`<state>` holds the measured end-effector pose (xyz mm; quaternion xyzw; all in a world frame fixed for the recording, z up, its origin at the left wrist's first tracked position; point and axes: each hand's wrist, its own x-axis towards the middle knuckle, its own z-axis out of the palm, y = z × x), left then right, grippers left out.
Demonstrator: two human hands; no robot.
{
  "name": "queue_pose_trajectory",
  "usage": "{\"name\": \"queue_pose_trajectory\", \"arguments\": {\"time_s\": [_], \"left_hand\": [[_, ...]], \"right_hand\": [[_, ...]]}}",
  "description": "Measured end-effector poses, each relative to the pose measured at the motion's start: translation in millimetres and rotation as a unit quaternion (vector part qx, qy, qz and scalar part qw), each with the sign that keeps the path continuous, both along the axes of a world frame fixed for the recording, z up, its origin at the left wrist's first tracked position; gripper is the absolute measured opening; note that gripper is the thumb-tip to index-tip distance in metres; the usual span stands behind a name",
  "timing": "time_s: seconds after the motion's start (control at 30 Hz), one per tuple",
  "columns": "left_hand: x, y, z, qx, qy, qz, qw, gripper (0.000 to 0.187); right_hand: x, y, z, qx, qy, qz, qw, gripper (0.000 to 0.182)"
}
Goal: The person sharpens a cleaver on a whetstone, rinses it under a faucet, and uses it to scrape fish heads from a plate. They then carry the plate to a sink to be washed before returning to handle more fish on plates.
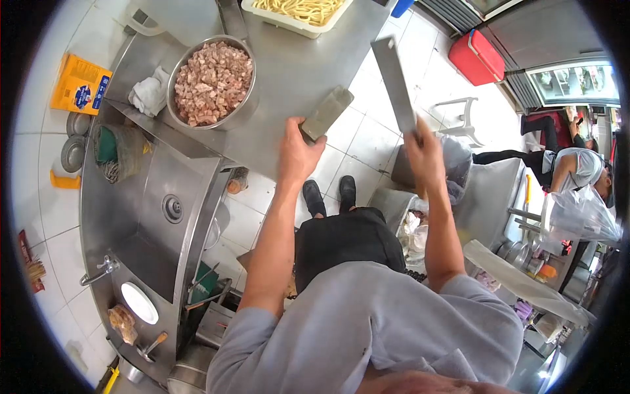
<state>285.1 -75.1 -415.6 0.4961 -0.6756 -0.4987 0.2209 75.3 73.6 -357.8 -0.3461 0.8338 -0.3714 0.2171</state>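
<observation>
My left hand is closed around the lower end of a grey-green sharpening stone, which points up and to the right. My right hand grips a cleaver by its handle, its long grey blade raised and a small hole showing near the tip. Blade and stone are apart. To the left of the stone, a metal bowl full of diced pink meat stands on the steel counter.
A white tray of thick noodles or fries sits at the counter's far end. The steel sink lies at left, with a white cloth above it. A red cooler and a white stool stand right. Another person bends at far right.
</observation>
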Motion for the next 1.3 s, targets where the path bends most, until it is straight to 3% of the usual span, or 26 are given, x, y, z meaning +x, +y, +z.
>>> {"name": "queue_pose_trajectory", "arguments": {"time_s": [0.03, 0.07, 0.1, 0.13, 0.2, 0.33, 0.5, 0.63, 0.73, 0.8, 1.0, 1.13, 1.2, 1.3], "left_hand": [[-3.9, 2.5, -4.5, -0.001, -0.001, -0.002, 1.0, 0.053], [-8.6, 5.5, -14.6, 0.136, 0.174, 0.042, 0.974, 0.052], [-12.2, 6.2, -19.2, 0.267, 0.34, 0.083, 0.898, 0.051], [-12.6, 4.2, -22.1, 0.265, 0.338, 0.079, 0.9, 0.051], [-11.6, -1.7, -23.1, 0.355, 0.482, 0.099, 0.795, 0.05], [-2.8, 4.6, -30.6, 0.35, 0.489, 0.132, 0.788, 0.046], [-2.4, -0.1, -28.9, 0.432, 0.568, 0.17, 0.68, 0.042], [-3.3, -0.3, -33.6, 0.453, 0.549, 0.188, 0.677, 0.044], [0.6, 1.6, -44.8, 0.446, 0.562, 0.143, 0.681, 0.042], [3.0, 3.0, -50.7, 0.471, 0.577, 0.151, 0.65, 0.04], [5.1, 4.3, -63.7, 0.467, 0.61, 0.085, 0.635, 0.036], [-2.1, 12.9, -50.5, 0.417, 0.596, 0.057, 0.684, 0.036], [-9.4, 12.3, -26.9, 0.46, 0.556, 0.151, 0.676, 0.038], [5.4, 8.0, -75.2, 0.421, 0.615, 0.041, 0.665, 0.043]], "right_hand": [[13.0, 12.9, 11.1, 0.021, -0.002, 0.021, 1.0, 0.053], [23.6, 23.2, 22.2, 0.041, -0.004, 0.041, 0.998, 0.054], [26.3, 32.6, 12.1, 0.012, -0.025, 0.056, 0.998, 0.061], [29.2, 39.0, 3.1, 0.008, -0.027, 0.052, 0.998, 0.061], [34.9, 43.0, -5.6, 0.024, 0.093, 0.116, 0.989, 0.06], [48.8, 39.1, -1.2, 0.097, 0.15, 0.138, 0.974, 0.066], [48.4, 33.3, -16.4, 0.113, 0.174, 0.182, 0.961, 0.067], [42.1, 34.2, -25.2, 0.128, 0.207, 0.219, 0.945, 0.065], [42.5, 30.2, -24.5, 0.108, 0.218, 0.246, 0.938, 0.065], [43.7, 24.3, -26.0, 0.09, 0.217, 0.258, 0.937, 0.064], [62.6, -19.2, -24.8, 0.079, 0.24, 0.33, 0.909, 0.062], [77.6, -33.3, -24.5, 0.012, 0.251, 0.35, 0.902, 0.059], [82.6, -30.3, -11.2, -0.027, 0.244, 0.392, 0.887, 0.057], [53.5, 8.0, -6.8, 0.017, 0.258, 0.362, 0.896, 0.061]]}}
